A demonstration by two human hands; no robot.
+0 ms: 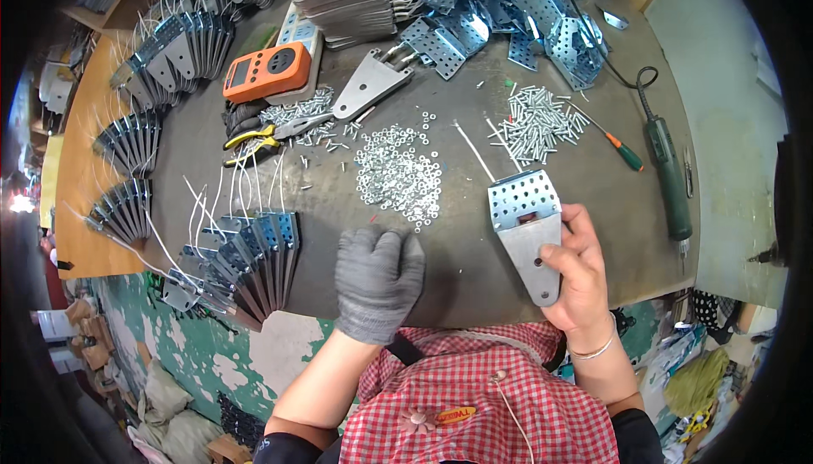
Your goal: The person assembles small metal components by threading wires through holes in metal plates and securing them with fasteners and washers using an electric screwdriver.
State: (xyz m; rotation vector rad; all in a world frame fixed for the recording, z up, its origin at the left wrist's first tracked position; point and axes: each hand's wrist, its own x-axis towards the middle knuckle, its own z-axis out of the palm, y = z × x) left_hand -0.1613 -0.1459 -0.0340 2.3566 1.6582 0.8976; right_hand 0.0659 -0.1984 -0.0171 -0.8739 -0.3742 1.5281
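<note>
My bare right hand (580, 269) grips a flat, tapered metal heating plate (532, 248), thumb on its face and fingers at its right edge. A perforated bluish metal cover (523, 197) sits on the plate's wide far end, and two white leads stick out beyond it. Over the table's near side, my left hand (379, 282) wears a grey knit glove. Its fingers are curled under, so anything in them is hidden. Just beyond that hand lies a heap of small nuts (398, 172). A pile of screws (542, 124) lies beyond the held plate.
A green electric screwdriver (669, 176) and an orange-handled screwdriver (622, 149) lie at right. Fanned plates with covers (254, 252) stand at left. Farther back are yellow-handled pliers (254, 135), an orange meter (267, 72), a loose plate (373, 85) and heaped perforated covers (457, 41).
</note>
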